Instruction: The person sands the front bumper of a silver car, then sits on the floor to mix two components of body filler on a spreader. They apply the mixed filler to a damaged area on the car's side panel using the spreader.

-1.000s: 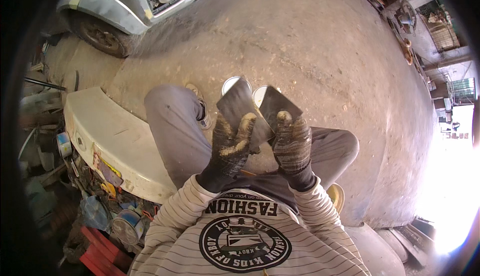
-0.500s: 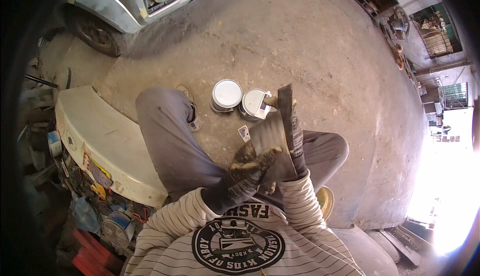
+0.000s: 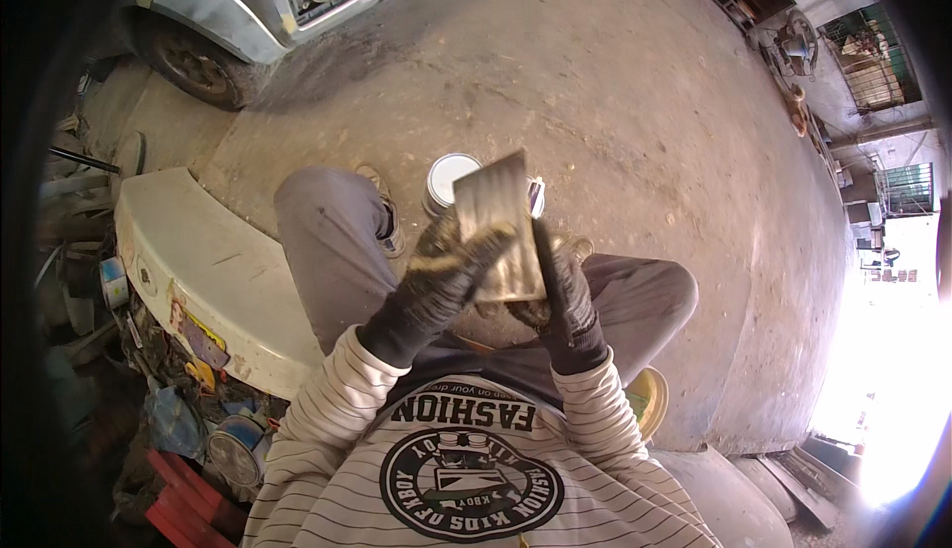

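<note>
Holding the flat plate [image 3: 498, 203] in our left hand [image 3: 428, 278], we had its long axis pointing away from us, just beside our right hand [image 3: 569, 295], whose grip we couldn't tell.

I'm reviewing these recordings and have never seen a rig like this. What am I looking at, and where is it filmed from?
There is no machine here: a person works with their own two hands, in dark gloves. A wide fisheye camera on the head looks down, so straight edges bend near the rim, and the picture's left is the person's left.

The left hand holds a flat grey plate. The right hand is at its right side; exactly what it grips is hard to tell.

On the floor beyond stands a white-topped can. A pale curved panel lies to the left, and part of a car shows at upper left.
</note>
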{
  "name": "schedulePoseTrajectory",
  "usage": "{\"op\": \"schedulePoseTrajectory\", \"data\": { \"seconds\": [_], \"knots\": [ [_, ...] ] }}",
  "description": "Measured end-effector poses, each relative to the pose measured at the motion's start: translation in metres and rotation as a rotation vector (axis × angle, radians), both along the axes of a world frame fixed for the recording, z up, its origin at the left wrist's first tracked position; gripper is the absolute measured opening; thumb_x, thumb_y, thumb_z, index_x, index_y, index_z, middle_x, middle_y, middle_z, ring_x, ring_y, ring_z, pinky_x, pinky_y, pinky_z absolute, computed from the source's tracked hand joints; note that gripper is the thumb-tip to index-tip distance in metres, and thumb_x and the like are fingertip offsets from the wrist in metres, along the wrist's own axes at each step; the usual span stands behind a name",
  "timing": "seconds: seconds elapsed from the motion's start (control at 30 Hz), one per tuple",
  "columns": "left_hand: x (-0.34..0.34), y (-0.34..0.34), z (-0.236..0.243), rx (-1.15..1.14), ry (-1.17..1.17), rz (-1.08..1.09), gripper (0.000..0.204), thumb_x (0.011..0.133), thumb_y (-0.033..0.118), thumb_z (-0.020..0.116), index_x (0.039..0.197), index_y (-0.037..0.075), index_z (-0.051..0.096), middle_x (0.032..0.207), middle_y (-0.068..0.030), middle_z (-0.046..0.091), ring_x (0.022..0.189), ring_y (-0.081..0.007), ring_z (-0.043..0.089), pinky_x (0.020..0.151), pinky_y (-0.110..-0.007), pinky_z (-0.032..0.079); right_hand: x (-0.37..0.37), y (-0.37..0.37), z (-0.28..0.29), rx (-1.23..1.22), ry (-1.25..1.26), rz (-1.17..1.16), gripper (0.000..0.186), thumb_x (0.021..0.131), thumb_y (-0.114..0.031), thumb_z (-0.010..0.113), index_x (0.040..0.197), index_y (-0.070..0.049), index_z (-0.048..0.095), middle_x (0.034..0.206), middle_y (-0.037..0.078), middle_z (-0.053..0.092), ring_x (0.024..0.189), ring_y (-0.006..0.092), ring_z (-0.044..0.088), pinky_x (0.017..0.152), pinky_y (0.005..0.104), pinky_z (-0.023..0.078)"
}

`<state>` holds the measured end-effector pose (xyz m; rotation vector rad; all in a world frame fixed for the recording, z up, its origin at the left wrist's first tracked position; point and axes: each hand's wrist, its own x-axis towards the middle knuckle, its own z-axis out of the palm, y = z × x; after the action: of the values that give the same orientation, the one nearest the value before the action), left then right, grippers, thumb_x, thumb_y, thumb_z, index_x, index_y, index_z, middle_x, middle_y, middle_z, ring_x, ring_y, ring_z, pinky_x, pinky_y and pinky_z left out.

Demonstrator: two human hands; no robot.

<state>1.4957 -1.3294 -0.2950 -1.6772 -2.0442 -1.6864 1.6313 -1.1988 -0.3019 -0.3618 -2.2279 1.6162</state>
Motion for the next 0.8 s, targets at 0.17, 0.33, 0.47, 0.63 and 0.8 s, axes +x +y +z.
{"op": "schedulePoseTrajectory", "data": {
  "seconds": [0.17,0.33,0.47,0.63,0.8],
  "knots": [
    [0.006,-0.002,0.002,-0.066,0.327,0.101,0.042,0.073,0.001,0.070,0.114,0.002,0.062,0.122,-0.0174,0.057,0.111,-0.0340,0.057,0.095,-0.041,0.047,0.005,0.000,-0.005,-0.035,0.088,0.222,0.054,0.093,-0.013,0.055,0.140,0.001,0.032,0.127,0.015,0.054,0.113,0.0232,0.055,0.095,0.0339,0.048],
    [0.018,0.001,0.020,-0.018,-0.337,-0.423,0.046,0.084,0.007,0.067,0.126,0.000,0.051,0.119,-0.0206,0.056,0.106,-0.0293,0.059,0.091,-0.038,0.048,-0.004,0.007,-0.016,-0.242,-0.113,0.309,0.062,0.083,-0.015,0.067,0.135,0.000,0.038,0.119,0.014,0.056,0.106,0.0276,0.057,0.089,0.0334,0.049],
    [0.003,-0.006,0.018,-0.137,0.517,0.067,0.050,0.078,0.006,0.071,0.126,0.002,0.057,0.131,-0.0229,0.051,0.112,-0.0325,0.058,0.097,-0.039,0.046,-0.001,0.005,-0.010,0.273,0.017,0.253,0.060,0.081,-0.015,0.067,0.134,-0.001,0.043,0.120,0.016,0.057,0.108,0.0322,0.057,0.092,0.0373,0.046],
    [-0.014,-0.006,0.002,-0.110,0.416,0.069,0.041,0.072,0.003,0.073,0.112,0.000,0.064,0.122,-0.0239,0.056,0.105,-0.0332,0.060,0.090,-0.039,0.051,0.007,0.000,0.003,0.198,0.029,0.215,0.065,0.086,-0.014,0.064,0.140,0.003,0.034,0.128,0.018,0.054,0.117,0.0311,0.054,0.098,0.0378,0.043],
    [-0.007,-0.006,0.003,-0.081,0.427,-0.006,0.034,0.074,0.002,0.072,0.108,0.000,0.066,0.122,-0.0257,0.054,0.103,-0.0365,0.060,0.089,-0.040,0.051,0.004,0.004,0.006,0.435,-0.028,0.232,0.084,0.083,-0.020,0.069,0.145,0.005,0.019,0.129,0.020,0.052,0.118,0.0344,0.053,0.100,0.0386,0.043]
  ]
}}
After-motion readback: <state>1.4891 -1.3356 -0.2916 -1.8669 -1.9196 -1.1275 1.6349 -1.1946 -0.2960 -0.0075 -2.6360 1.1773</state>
